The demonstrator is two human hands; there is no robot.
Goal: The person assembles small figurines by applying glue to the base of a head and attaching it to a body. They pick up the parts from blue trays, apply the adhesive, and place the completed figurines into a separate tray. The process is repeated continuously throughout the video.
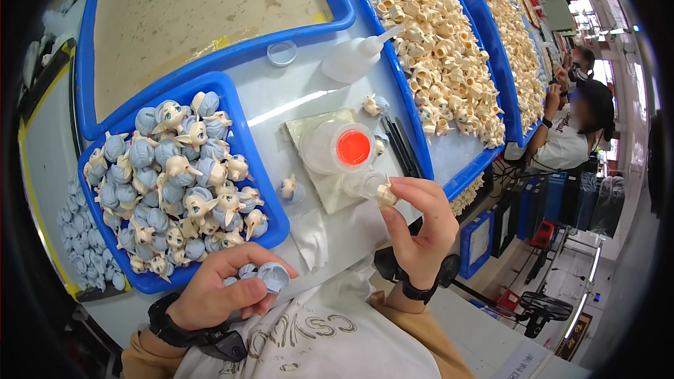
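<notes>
My left hand is closed around several pale blue doll-hair pieces; one hollow hair piece shows its open side at the fingertips. Between thumb and fingers, my right hand pinches a small cream doll face piece. That piece is right beside a small clear cup, though I cannot tell if they touch. Behind the cup is a translucent jar with a bright red round area, on a pale square pad. Close to the pad lie an assembled doll head and another head.
A blue tray of blue-haired doll heads stands at left, loose hair pieces beyond it. Cream face pieces fill a blue tray at right. A squeeze bottle, dark rods and a white cloth lie between. A co-worker sits farther right.
</notes>
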